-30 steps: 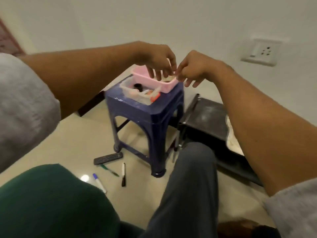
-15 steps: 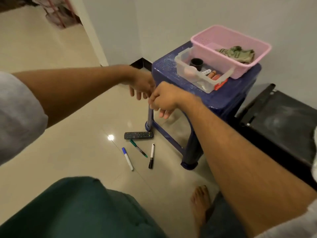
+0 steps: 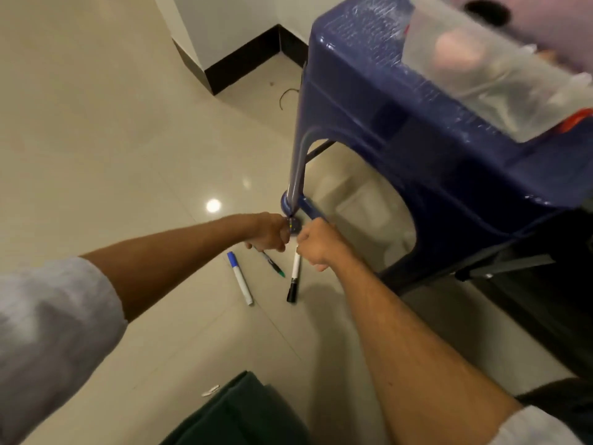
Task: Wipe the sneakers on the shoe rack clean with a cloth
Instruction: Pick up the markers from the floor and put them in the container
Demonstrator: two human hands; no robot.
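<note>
No sneaker, shoe rack or cloth is in view. Both my hands are down at the floor beside the front leg of the blue plastic stool. My left hand is curled over a dark remote control, of which only one end with coloured buttons shows. My right hand is curled too, right next to that end and above the top of a black-capped marker. Whether the right hand holds anything is hidden.
A blue-capped marker and a green pen lie on the tiled floor near my hands. A clear plastic box sits on the stool. A dark green cushion is at the bottom, a black-skirted wall corner behind.
My view dropped from the pink basket on the stool to the floor. Both hands went from the basket down to the remote beside the stool leg.
</note>
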